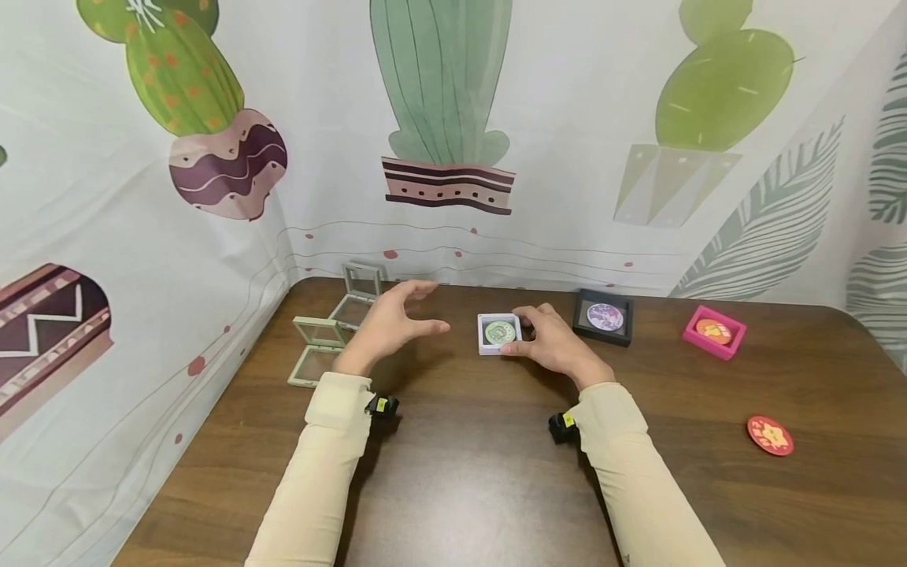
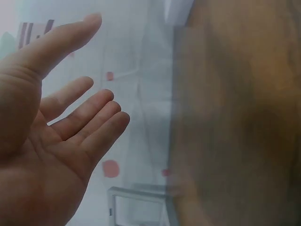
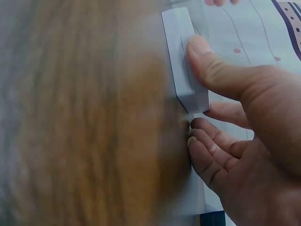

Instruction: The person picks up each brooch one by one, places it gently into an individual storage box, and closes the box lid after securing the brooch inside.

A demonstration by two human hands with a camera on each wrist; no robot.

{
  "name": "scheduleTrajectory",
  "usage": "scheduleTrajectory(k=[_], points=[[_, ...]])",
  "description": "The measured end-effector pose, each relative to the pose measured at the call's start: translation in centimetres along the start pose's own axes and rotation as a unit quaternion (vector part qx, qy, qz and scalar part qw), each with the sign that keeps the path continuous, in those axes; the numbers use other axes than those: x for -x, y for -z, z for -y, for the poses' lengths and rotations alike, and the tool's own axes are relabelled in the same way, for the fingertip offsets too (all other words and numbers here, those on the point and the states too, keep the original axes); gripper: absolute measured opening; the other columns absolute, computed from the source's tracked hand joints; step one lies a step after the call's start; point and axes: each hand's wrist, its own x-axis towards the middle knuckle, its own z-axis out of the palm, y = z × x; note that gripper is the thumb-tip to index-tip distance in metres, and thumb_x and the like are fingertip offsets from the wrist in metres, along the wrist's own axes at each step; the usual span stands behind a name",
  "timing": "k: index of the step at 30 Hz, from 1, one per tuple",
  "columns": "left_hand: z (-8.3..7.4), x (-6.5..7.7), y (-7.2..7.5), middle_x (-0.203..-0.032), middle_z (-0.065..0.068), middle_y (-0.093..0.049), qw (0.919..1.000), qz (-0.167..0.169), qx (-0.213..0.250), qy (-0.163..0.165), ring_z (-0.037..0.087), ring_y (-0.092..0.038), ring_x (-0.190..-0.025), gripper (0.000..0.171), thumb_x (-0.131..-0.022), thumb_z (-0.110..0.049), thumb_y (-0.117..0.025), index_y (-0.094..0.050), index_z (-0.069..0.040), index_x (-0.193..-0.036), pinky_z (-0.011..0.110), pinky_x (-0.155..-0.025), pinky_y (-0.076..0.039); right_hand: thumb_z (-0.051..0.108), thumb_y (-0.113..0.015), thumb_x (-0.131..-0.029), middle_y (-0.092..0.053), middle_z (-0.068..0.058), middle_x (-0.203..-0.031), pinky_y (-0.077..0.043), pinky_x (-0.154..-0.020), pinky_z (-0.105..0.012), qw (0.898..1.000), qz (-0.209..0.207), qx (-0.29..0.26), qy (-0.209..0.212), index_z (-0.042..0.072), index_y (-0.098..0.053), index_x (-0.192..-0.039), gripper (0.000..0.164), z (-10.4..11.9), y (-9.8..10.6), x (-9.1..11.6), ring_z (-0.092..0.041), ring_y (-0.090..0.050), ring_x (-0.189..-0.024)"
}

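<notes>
A small pale lavender display case with a round green badge in it is on the table near the back middle. My right hand pinches its right side, the thumb at the front edge and fingers behind. In the right wrist view, the thumb presses the side of the case. My left hand is held left of the case, apart from it, fingers loosely spread with nothing in them. Nearest to it are an opened grey case and an opened pale green case, both without a badge.
Right of my right hand lies a black case with a purple round badge. Farther right is a pink case with an orange badge. A loose red round badge lies on the brown table. A cactus-print cloth hangs behind.
</notes>
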Motion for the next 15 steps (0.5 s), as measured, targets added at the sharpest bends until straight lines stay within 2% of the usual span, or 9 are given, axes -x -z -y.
scheduleTrajectory(k=[10,15], points=[[-1.3,0.8,2.5,-0.153,0.007,-0.057,0.999,-0.031,0.031,0.005,0.038,-0.056,-0.137,0.076,-0.085,-0.027,-0.093,-0.058,-0.011,-0.151,0.051,-0.114,-0.045,0.03,-0.084,-0.094,-0.053,-0.025,-0.129,-0.045,-0.107,-0.052,1.0,-0.006,-0.006,-0.024,-0.006,-0.05,-0.151,0.076,0.0,0.4,0.0,-0.035,-0.052,-0.115],[-2.2,1.2,3.9,-0.156,0.007,-0.053,0.9988,-0.049,0.002,-0.006,0.039,-0.057,-0.136,0.076,-0.087,-0.03,-0.092,-0.058,-0.012,-0.152,0.049,-0.114,-0.046,0.029,-0.084,-0.094,-0.055,-0.024,-0.129,-0.044,-0.107,-0.052,0.999,-0.018,-0.013,-0.035,-0.006,-0.05,-0.151,0.075,-0.4,0.3,-0.1,-0.035,-0.051,-0.116]])
